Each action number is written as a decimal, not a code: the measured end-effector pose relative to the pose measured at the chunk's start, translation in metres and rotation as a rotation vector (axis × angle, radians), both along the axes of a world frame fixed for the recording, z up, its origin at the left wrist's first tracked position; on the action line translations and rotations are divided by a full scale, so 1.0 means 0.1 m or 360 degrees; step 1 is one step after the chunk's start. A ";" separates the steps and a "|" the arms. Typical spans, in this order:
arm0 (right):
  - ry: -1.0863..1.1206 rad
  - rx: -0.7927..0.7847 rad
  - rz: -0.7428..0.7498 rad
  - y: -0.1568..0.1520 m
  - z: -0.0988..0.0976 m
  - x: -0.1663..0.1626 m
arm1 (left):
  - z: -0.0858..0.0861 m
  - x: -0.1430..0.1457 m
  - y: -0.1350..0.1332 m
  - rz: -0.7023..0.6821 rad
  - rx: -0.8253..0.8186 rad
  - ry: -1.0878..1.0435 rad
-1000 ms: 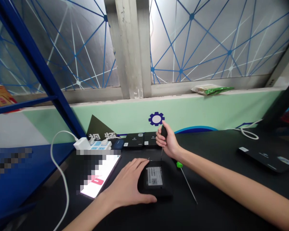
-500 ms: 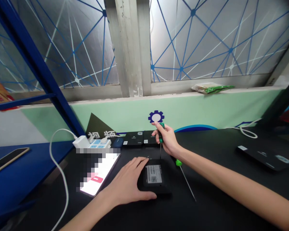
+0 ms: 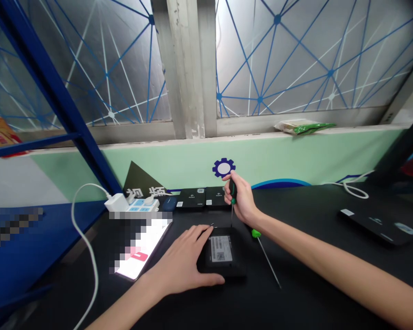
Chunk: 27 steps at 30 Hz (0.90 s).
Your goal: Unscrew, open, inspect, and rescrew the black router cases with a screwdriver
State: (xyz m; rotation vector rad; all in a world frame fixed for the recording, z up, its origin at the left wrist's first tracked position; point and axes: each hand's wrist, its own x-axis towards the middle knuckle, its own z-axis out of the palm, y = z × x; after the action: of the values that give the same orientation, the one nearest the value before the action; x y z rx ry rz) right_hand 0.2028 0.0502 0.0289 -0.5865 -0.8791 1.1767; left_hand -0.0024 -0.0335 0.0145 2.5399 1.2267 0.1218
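Black worktop (image 3: pixel 313 266) under a patterned window (image 3: pixel 296 59). My left hand (image 3: pixel 182 263) lies open on the black box (image 3: pixel 223 256) at lower centre. My right hand (image 3: pixel 242 200) clamps a screwdriver (image 3: pixel 231 211) over it, tip hard to see.

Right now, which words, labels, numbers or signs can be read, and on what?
"视频", partly hidden: black triangular sign behind the power strip.
White label on the black box under the left hand: too small.
Phone screen: blurred.
Gear emblem on wall: no words.
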 end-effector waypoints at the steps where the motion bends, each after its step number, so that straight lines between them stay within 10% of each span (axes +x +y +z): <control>1: -0.0008 0.0002 -0.0008 0.00 0.00 0.00 | 0.00 0.00 0.00 -0.0005 0.0003 -0.0010; 27: 0.0011 0.0041 -0.0039 0.01 -0.01 0.00 | -0.02 0.00 0.02 -0.0012 0.0031 -0.0041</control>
State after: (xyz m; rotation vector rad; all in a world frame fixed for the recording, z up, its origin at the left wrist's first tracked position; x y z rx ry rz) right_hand 0.2024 0.0511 0.0276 -0.5706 -0.8774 1.1432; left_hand -0.0023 -0.0312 0.0127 2.5514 1.2117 0.1647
